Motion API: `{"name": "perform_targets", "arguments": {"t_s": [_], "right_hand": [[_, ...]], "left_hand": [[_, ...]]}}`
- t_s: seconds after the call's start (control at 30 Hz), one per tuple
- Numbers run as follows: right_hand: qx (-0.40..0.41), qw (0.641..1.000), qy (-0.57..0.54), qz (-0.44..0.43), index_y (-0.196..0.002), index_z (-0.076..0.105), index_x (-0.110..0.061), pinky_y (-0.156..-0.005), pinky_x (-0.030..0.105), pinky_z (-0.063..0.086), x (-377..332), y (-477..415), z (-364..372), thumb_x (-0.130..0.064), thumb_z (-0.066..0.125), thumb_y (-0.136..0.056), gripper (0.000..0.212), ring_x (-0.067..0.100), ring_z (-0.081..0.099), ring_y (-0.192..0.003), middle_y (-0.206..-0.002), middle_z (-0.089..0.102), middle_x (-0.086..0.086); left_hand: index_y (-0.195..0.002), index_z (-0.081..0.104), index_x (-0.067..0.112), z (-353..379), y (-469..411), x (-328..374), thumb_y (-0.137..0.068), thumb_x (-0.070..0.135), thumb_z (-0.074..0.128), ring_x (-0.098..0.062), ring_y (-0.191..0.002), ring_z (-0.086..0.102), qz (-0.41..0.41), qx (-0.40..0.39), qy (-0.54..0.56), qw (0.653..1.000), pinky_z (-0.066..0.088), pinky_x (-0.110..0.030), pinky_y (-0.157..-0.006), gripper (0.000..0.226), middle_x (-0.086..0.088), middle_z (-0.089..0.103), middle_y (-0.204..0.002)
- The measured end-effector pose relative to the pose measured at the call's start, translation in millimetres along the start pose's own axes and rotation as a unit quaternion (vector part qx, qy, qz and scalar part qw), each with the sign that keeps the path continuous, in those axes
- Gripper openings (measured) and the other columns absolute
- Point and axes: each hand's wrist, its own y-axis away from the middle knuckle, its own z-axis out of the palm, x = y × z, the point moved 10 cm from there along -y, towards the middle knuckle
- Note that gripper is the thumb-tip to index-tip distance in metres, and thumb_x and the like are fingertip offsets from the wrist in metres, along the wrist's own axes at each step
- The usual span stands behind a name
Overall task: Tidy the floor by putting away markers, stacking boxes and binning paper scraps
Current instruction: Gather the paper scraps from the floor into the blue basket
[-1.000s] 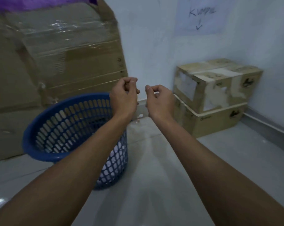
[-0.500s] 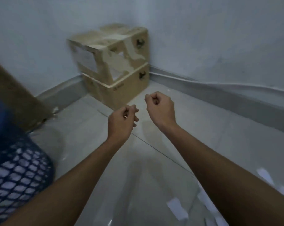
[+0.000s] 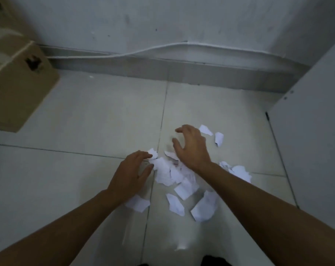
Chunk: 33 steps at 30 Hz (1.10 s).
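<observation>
Several torn white paper scraps (image 3: 179, 181) lie scattered on the pale tiled floor (image 3: 97, 120) in the middle of the head view. My left hand (image 3: 133, 172) hovers low at the left edge of the pile, fingers spread, fingertips touching the nearest scraps. My right hand (image 3: 191, 145) is spread like a claw above the far side of the pile, holding nothing. Two more scraps (image 3: 218, 138) lie just right of that hand. The stacked cardboard boxes (image 3: 18, 81) stand at the far left against the wall. No markers or bin are in view.
A grey skirting board (image 3: 182, 72) with a white cable along it runs across the back wall. A white panel (image 3: 312, 131) of furniture rises on the right. My dark knees show at the bottom edge.
My view has swung right and down, away from the blue basket and the boxes, onto the scrap pile. Both hands have gone from loose fists to spread fingers and dropped toward the scraps.
</observation>
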Motion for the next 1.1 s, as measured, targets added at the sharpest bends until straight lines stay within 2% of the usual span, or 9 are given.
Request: {"name": "perform_targets", "arguments": {"t_s": [0.17, 0.27, 0.4, 0.5, 0.67, 0.77, 0.9, 0.97, 1.1], "right_hand": [[-0.037, 0.985, 0.078, 0.146, -0.152, 0.029, -0.014, -0.119, 0.053, 0.017, 91, -6, -13, -0.046, 0.044, -0.1, 0.063, 0.033, 0.008, -0.152, -0.165, 0.013, 0.012], [-0.107, 0.98, 0.103, 0.132, -0.152, 0.027, -0.017, -0.12, 0.056, 0.011, 103, -5, 12, -0.045, 0.031, -0.104, 0.056, 0.031, 0.007, -0.152, -0.165, 0.014, 0.008], [-0.147, 0.987, 0.056, -0.021, -0.143, 0.047, -0.016, -0.12, 0.053, 0.015, 66, 19, 39, -0.04, 0.025, -0.104, 0.051, 0.025, 0.026, -0.148, -0.156, 0.039, 0.006], [-0.117, 0.989, 0.015, -0.085, -0.137, 0.054, -0.017, -0.118, 0.054, 0.022, 54, 42, 31, -0.033, 0.033, -0.102, 0.045, 0.023, 0.044, -0.138, -0.145, 0.053, 0.004], [-0.015, 0.999, 0.038, -0.009, -0.142, 0.048, -0.015, -0.119, 0.051, 0.024, 100, 38, -14, -0.035, 0.037, -0.1, 0.048, 0.026, 0.037, -0.143, -0.154, 0.041, 0.009], [-0.039, 0.998, 0.042, 0.032, -0.15, 0.035, -0.015, -0.12, 0.044, 0.021, 114, 4, -11, -0.042, 0.035, -0.102, 0.055, 0.027, 0.026, -0.148, -0.162, 0.024, 0.009], [-0.118, 0.991, 0.027, 0.052, -0.156, 0.018, -0.013, -0.123, 0.047, 0.008, 100, -50, 25, -0.043, 0.029, -0.106, 0.059, 0.025, 0.008, -0.153, -0.166, 0.009, 0.009], [-0.156, 0.987, 0.022, 0.028, -0.154, 0.025, -0.01, -0.122, 0.045, 0.004, 83, -52, 40, -0.04, 0.027, -0.107, 0.056, 0.024, 0.009, -0.153, -0.165, 0.015, 0.01], [-0.197, 0.976, -0.014, -0.093, -0.14, 0.052, -0.005, -0.119, 0.04, 0.022, 43, -1, 45, -0.027, 0.037, -0.107, 0.042, 0.024, 0.045, -0.138, -0.148, 0.05, 0.013]], "left_hand": [[-0.155, 0.021, 0.027, 52, 19, 0, -0.095, 0.062, 0.03, -0.013, -0.152, 0.008, 0.004, -0.081, -0.093, 0.992, 0.01, -0.047, -0.123, 0.07, 0.006, 0.014, -0.164], [-0.156, 0.008, 0.03, 74, 19, -1, -0.092, 0.068, 0.019, -0.013, -0.152, -0.006, 0.002, -0.109, -0.151, 0.983, -0.002, -0.05, -0.122, 0.075, 0.006, -0.001, -0.166], [-0.155, 0.016, 0.027, 85, -1, 6, -0.094, 0.062, 0.019, -0.018, -0.152, 0.0, -0.001, -0.094, -0.166, 0.982, -0.002, -0.051, -0.121, 0.071, 0.0, 0.006, -0.165], [-0.154, 0.023, 0.024, 95, -20, 15, -0.097, 0.055, 0.027, -0.02, -0.152, 0.009, 0.009, -0.085, -0.135, 0.987, 0.003, -0.049, -0.122, 0.065, -0.003, 0.017, -0.164], [-0.151, 0.03, 0.023, 100, -40, 32, -0.098, 0.049, 0.036, -0.017, -0.149, 0.021, 0.031, -0.071, -0.049, 0.996, 0.01, -0.043, -0.122, 0.059, 0.001, 0.029, -0.159], [-0.15, 0.034, 0.021, 94, -44, 36, -0.099, 0.044, 0.04, -0.015, -0.146, 0.026, 0.038, -0.062, -0.003, 0.997, 0.013, -0.038, -0.122, 0.056, 0.003, 0.032, -0.158], [-0.148, 0.039, 0.018, 77, -40, 24, -0.099, 0.041, 0.04, -0.016, -0.146, 0.029, 0.039, -0.042, 0.002, 0.998, 0.015, -0.043, -0.122, 0.054, 0.0, 0.037, -0.156], [-0.149, 0.035, 0.02, 70, -32, 11, -0.099, 0.044, 0.036, -0.018, -0.148, 0.024, 0.023, -0.035, -0.032, 0.999, 0.013, -0.045, -0.122, 0.056, -0.001, 0.034, -0.157], [-0.154, 0.025, 0.023, 72, -19, -1, -0.098, 0.058, 0.019, -0.016, -0.152, 0.011, 0.004, -0.046, -0.074, 0.996, 0.005, -0.047, -0.123, 0.067, 0.0, 0.023, -0.162]]}}
